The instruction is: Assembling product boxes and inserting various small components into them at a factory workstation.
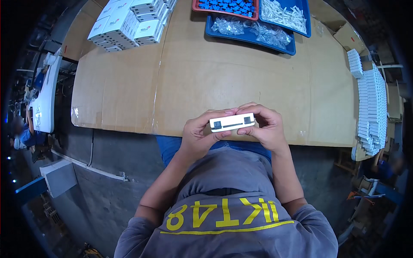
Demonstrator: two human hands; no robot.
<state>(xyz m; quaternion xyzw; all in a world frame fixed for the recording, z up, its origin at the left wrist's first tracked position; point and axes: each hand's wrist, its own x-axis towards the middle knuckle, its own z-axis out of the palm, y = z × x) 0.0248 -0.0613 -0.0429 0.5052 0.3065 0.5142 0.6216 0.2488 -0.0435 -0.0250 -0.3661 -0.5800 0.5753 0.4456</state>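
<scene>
A small flat white box [232,122] is held up near the front edge of the cardboard-topped table, level apart from a slight tilt. Its side facing me has a dark square at each end and a dark slot between them. My left hand [198,132] grips the box's left end, thumb below and fingers above. On the right end, my right hand [267,127] holds it the same way, and the fingertips of both hands meet near the top edge. The rest of the box is hidden from this view.
Stacked white boxes [122,26] stand at the far left. Far right of centre are a red tray [228,14] of blue parts, a blue tray [308,26] of white pieces and another blue tray [262,44] with clear plastic pieces. White stacks [371,107] line the right edge.
</scene>
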